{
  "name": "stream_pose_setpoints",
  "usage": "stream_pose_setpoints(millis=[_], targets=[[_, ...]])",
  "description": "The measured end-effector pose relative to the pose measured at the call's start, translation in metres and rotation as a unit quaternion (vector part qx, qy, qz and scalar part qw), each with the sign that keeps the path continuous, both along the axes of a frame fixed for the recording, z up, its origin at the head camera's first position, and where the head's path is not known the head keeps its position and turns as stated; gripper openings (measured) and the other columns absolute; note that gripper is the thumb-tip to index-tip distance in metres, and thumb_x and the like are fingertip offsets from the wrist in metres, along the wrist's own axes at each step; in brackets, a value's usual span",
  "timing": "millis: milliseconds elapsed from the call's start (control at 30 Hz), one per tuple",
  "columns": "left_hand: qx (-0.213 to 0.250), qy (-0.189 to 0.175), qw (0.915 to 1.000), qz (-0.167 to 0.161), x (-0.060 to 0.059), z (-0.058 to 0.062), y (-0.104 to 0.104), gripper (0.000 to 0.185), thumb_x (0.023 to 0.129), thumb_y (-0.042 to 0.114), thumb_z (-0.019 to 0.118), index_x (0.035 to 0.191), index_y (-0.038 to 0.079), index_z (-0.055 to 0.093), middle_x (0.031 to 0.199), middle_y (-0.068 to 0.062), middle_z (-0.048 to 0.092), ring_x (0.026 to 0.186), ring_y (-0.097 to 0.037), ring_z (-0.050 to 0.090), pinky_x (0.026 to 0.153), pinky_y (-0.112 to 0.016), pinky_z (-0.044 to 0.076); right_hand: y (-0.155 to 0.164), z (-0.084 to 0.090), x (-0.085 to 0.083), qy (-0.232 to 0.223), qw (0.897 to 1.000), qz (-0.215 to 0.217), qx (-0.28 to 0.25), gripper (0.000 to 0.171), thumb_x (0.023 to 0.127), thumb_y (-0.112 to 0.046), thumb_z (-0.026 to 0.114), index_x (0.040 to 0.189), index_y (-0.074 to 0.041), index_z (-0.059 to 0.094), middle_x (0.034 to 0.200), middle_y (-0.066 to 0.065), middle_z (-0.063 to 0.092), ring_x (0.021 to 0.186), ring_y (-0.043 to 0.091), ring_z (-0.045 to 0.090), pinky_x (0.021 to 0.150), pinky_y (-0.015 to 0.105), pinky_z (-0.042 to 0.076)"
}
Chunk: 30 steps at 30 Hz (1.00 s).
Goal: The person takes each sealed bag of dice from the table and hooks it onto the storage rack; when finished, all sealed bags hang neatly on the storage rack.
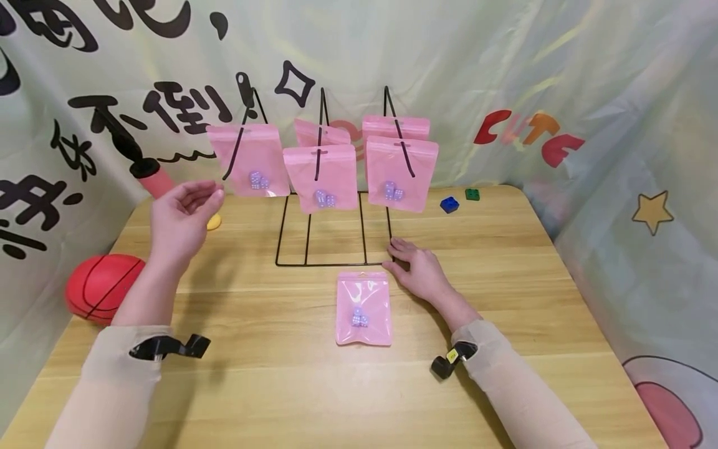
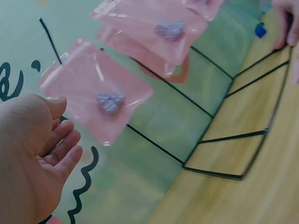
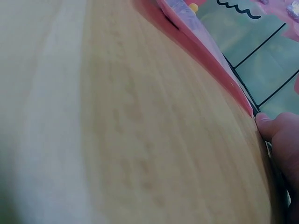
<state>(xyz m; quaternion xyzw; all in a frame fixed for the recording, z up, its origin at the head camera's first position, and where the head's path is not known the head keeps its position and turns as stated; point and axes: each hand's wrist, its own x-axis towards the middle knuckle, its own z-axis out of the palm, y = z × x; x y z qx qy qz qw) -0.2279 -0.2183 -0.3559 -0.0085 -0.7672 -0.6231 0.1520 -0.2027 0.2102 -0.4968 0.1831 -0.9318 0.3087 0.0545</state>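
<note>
A black wire display rack [image 1: 320,265] stands on the table, with pink zip bags hanging from its three hooks. The left hook carries one bag [image 1: 247,156]; the middle hook holds a front bag [image 1: 322,168] and another behind, as does the right hook with its front bag [image 1: 404,162]. Purple dice show through the front bags. My left hand [image 1: 182,218] is raised beside the left bag, fingers loosely bent, apart from it and holding nothing. My right hand [image 1: 417,268] grips the rack's front right corner. Another pink bag of dice [image 1: 363,330] lies flat before the rack.
A red ball [image 1: 101,287] sits at the table's left edge, and a pink-and-black object [image 1: 148,171] stands behind my left hand. A small yellow piece [image 1: 214,221] is near it. Blue [image 1: 449,204] and green [image 1: 472,194] bricks lie at the back right. Printed cloth encloses the table.
</note>
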Motion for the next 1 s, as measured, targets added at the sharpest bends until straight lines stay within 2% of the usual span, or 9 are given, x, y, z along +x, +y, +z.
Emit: stream_pose_setpoints(millis=[100, 200, 300, 400, 533, 700, 900, 1000], targets=[[-0.024, -0.008, 0.9994, -0.023, 0.013, -0.009, 0.005, 0.034, 0.1, 0.014, 0.076, 0.126, -0.005, 0.069, 0.111, 0.004, 0.076, 0.105, -0.01, 0.069, 0.091, -0.016, 0.056, 0.0, 0.002, 0.0, 0.0, 1.0, 0.001, -0.002, 0.048, 0.102, -0.028, 0.075, 0.138, 0.003, 0.066, 0.15, 0.019, 0.057, 0.141, 0.038, 0.053, 0.117, 0.052, 0.042], [-0.053, -0.03, 0.9967, -0.053, 0.026, -0.02, 0.011, 0.037, 0.101, 0.017, 0.075, 0.128, -0.006, 0.068, 0.115, -0.001, 0.076, 0.104, -0.008, 0.07, 0.091, -0.016, 0.057, -0.001, 0.004, -0.001, -0.003, 1.0, 0.003, -0.001, 0.048, 0.102, -0.028, 0.075, 0.138, 0.003, 0.066, 0.15, 0.019, 0.056, 0.141, 0.038, 0.052, 0.118, 0.052, 0.042], [-0.096, -0.06, 0.99, -0.084, 0.037, -0.032, 0.02, 0.04, 0.102, 0.022, 0.075, 0.13, -0.005, 0.068, 0.119, -0.01, 0.075, 0.105, -0.012, 0.07, 0.09, -0.016, 0.057, -0.001, 0.005, -0.001, -0.008, 1.0, 0.004, 0.0, 0.048, 0.102, -0.029, 0.075, 0.138, 0.003, 0.066, 0.15, 0.019, 0.056, 0.142, 0.038, 0.052, 0.118, 0.052, 0.041], [-0.127, -0.091, 0.9802, -0.121, 0.046, -0.048, 0.032, 0.04, 0.102, 0.024, 0.075, 0.129, -0.005, 0.068, 0.12, -0.017, 0.074, 0.107, -0.022, 0.071, 0.089, -0.017, 0.057, 0.0, 0.005, -0.001, -0.015, 1.0, 0.001, -0.001, 0.048, 0.102, -0.029, 0.075, 0.137, 0.002, 0.066, 0.15, 0.019, 0.056, 0.142, 0.037, 0.051, 0.119, 0.051, 0.04], [-0.117, -0.134, 0.9692, -0.17, 0.058, -0.071, 0.051, 0.038, 0.102, 0.021, 0.075, 0.127, -0.006, 0.069, 0.119, -0.019, 0.075, 0.107, -0.031, 0.072, 0.088, -0.023, 0.059, 0.001, 0.004, -0.001, -0.019, 1.0, -0.004, -0.004, 0.048, 0.102, -0.029, 0.076, 0.137, 0.002, 0.067, 0.15, 0.018, 0.057, 0.143, 0.036, 0.051, 0.12, 0.05, 0.039], [-0.08, -0.182, 0.9572, -0.211, 0.069, -0.093, 0.075, 0.036, 0.101, 0.019, 0.076, 0.126, -0.006, 0.069, 0.114, -0.017, 0.075, 0.101, -0.032, 0.074, 0.085, -0.032, 0.063, 0.001, 0.005, -0.003, -0.024, 1.0, -0.003, -0.005, 0.048, 0.101, -0.03, 0.076, 0.137, 0.002, 0.067, 0.149, 0.017, 0.057, 0.143, 0.035, 0.051, 0.12, 0.051, 0.039], [-0.062, -0.232, 0.944, -0.226, 0.076, -0.105, 0.098, 0.033, 0.101, 0.016, 0.076, 0.12, -0.009, 0.071, 0.103, -0.015, 0.077, 0.095, -0.028, 0.076, 0.082, -0.034, 0.065, 0.0, 0.005, -0.004, -0.034, 0.999, -0.006, -0.003, 0.049, 0.102, -0.03, 0.075, 0.137, 0.002, 0.067, 0.15, 0.016, 0.057, 0.144, 0.034, 0.05, 0.12, 0.05, 0.039], [-0.032, -0.251, 0.9376, -0.239, 0.078, -0.107, 0.107, 0.03, 0.101, 0.009, 0.074, 0.118, -0.014, 0.07, 0.1, -0.018, 0.077, 0.094, -0.031, 0.077, 0.082, -0.036, 0.065, 0.0, 0.006, -0.004, -0.031, 1.0, -0.006, -0.004, 0.049, 0.101, -0.03, 0.076, 0.137, 0.002, 0.067, 0.15, 0.016, 0.057, 0.143, 0.035, 0.051, 0.12, 0.051, 0.039]])
